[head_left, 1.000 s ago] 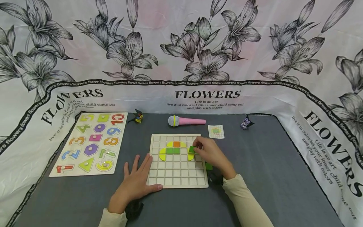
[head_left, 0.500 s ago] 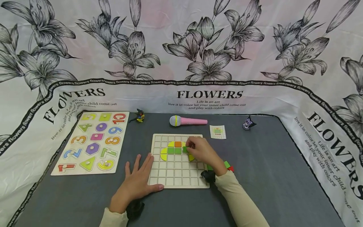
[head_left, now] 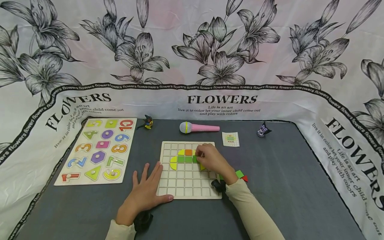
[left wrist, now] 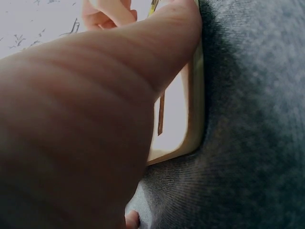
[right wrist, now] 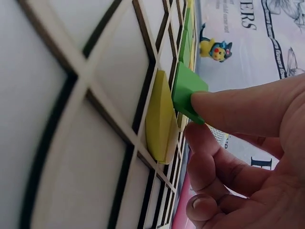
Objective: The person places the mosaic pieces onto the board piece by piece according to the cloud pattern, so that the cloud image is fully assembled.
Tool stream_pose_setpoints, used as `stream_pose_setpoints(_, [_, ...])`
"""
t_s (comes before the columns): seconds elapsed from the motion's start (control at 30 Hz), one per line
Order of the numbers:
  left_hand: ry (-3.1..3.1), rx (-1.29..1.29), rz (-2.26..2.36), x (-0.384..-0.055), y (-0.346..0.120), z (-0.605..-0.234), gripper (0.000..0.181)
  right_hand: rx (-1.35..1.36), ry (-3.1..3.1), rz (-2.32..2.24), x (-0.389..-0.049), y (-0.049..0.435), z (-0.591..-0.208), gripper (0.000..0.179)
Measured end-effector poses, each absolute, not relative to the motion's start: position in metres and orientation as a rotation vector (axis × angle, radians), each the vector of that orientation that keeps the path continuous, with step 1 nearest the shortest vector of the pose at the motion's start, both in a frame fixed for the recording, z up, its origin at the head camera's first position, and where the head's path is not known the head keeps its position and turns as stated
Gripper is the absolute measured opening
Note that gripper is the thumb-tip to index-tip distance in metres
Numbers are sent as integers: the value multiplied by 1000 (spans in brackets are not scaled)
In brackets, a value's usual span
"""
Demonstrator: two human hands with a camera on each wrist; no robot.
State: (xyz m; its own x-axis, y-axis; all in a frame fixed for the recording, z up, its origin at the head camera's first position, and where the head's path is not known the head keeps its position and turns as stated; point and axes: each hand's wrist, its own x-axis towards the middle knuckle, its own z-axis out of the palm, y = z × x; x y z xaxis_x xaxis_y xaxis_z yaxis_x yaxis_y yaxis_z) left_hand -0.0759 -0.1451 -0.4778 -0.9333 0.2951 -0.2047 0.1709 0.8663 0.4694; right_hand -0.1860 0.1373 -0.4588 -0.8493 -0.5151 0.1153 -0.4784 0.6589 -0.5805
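The right hand pinches a flat green square tile between thumb and fingertips, the other fingers curled beneath. The tile lies to the left of the palm and ahead of it; being square, it has no long axis. What seems to matter is its fit to one cell: it sits at the right end of a row of two more green square tiles, just beside a yellow piece with a curved edge. Whether it is fully seated cannot be told. The left hand is farther from it, fingers spread along the left edge of the pale wooden grid board, thumb at the near edge, holding nothing.

The grid's cells bear yellow curved pieces and an orange tile above the green row. Beside the right wrist lie a loose green tile and a red piece. Beyond the grid is a white card with a small printed pattern. Well to the left, a white puzzle board carries coloured numbers and shapes.
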Motion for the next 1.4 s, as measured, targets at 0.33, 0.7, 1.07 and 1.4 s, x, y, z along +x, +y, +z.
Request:
stream_pose_setpoints(0.33, [2768, 352, 668, -76, -144, -477, 124, -918, 2830, -841, -189, 138, -462, 10])
stream_pose_setpoints(0.7, [2759, 358, 693, -76, -143, -477, 122, -685, 2797, -1018, -173, 158, -449, 5])
stream_pose_setpoints(1.07, [2749, 356, 693, -76, -144, -475, 122, -681, 2778, -1124, -148, 206, -446, 12])
stream_pose_setpoints(1.4, [2753, 362, 706, -76, -144, -475, 121, -643, 2787, -1085, -127, 243, -449, 23])
